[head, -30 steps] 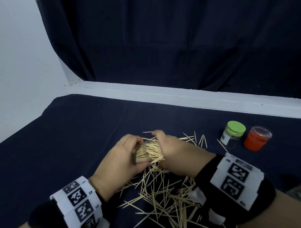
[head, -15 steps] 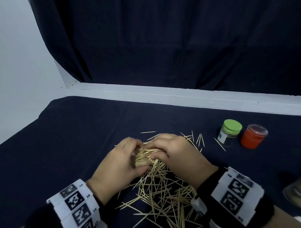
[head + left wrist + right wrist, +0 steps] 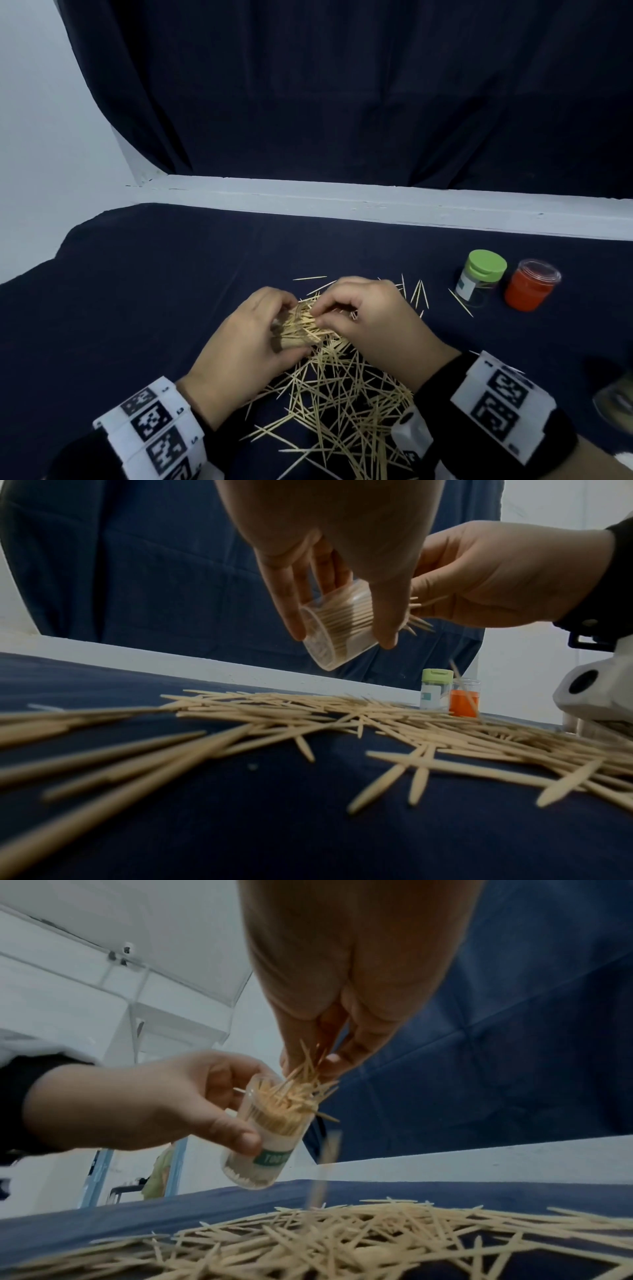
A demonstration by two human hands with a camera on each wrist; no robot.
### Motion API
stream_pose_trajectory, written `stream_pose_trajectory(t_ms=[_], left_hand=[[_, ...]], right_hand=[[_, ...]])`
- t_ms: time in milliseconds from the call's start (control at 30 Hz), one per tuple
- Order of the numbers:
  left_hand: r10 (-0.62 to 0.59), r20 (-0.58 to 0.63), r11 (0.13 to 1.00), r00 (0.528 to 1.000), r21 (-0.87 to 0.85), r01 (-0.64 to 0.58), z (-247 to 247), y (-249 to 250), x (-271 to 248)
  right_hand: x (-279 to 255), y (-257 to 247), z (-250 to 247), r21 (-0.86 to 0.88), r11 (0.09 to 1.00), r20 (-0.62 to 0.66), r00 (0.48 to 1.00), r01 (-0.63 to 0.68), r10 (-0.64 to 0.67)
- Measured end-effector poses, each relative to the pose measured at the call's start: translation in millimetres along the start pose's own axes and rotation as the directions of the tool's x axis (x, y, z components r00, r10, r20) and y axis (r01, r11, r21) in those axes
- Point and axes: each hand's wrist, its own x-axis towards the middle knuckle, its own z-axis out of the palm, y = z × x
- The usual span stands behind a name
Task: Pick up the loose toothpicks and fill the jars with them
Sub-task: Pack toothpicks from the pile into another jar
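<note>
The left hand (image 3: 239, 346) grips a clear plastic toothpick jar (image 3: 270, 1131), thumb and fingers curled round its wall, tilted with the mouth toward the right hand (image 3: 373, 325). The jar is held above the table, over the far side of the loose toothpicks (image 3: 342, 394). It is packed with toothpicks, tips sticking out past the rim. The right hand's fingertips (image 3: 329, 1061) pinch a small bunch of toothpicks at the jar's mouth; one blurred toothpick is in the air below it. A green band on the jar reads "TOO", the rest hidden.

The loose pile lies on the dark blue cloth (image 3: 154, 291) near the front edge. Toward the right edge stand a green-lidded jar (image 3: 481, 281) with a white label, writing too small to read, and just beside it an orange jar (image 3: 529, 289). The cloth's left half and far side up to the white ledge (image 3: 376, 202) lie open.
</note>
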Motion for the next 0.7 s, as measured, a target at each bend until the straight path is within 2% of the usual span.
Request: stream_pose_trajectory(t_ms=[67, 167, 233, 333, 467, 533, 600, 700], left_hand=[[0.011, -0.001, 1.000, 1.000, 0.004, -0.011, -0.5, -1.1, 0.4], [0.024, 0.004, 1.000, 1.000, -0.019, -0.024, 1.8, -0.2, 0.4], [0.028, 0.007, 0.999, 1.000, -0.046, -0.028, 3.8, 1.6, 0.1], [0.025, -0.027, 0.997, 0.999, -0.067, -0.027, 3.8, 1.7, 0.1], [0.029, -0.065, 0.996, 0.997, -0.077, -0.034, 2.2, 1.6, 0.2], [0.041, -0.077, 0.995, 0.996, -0.086, -0.047, 2.3, 1.9, 0.3], [0.060, -0.087, 0.994, 0.994, -0.091, -0.068, 2.8, 1.7, 0.6], [0.098, -0.073, 0.990, 0.993, -0.093, -0.105, 3.3, 1.3, 0.9]], right_hand=[[0.9, -3.3, -2.5, 0.088, 0.996, 0.045, 0.999, -0.015, 0.011], [2.2, -2.5, -4.5, 0.185, 0.983, -0.022, 1.000, -0.009, 0.013], [1.9, -2.3, -2.1, 0.137, 0.990, -0.051, 0.999, 0.025, -0.018], [0.3, -3.6, -1.5, 0.046, 0.997, -0.005, 0.998, 0.060, -0.060], [0.8, -3.5, -15.9, 0.145, 0.989, -0.123, 0.992, -0.001, 0.019], [-1.5, -3.4, -17.5, 0.193, 0.978, -0.108, 0.989, -0.084, 0.106], [-5.1, -4.0, -13.6, 0.225, 0.967, -0.060, 0.989, -0.121, 0.138], [-9.0, -6.3, -2.7, 0.149, 0.989, -0.105, 0.994, 0.001, 0.015]])
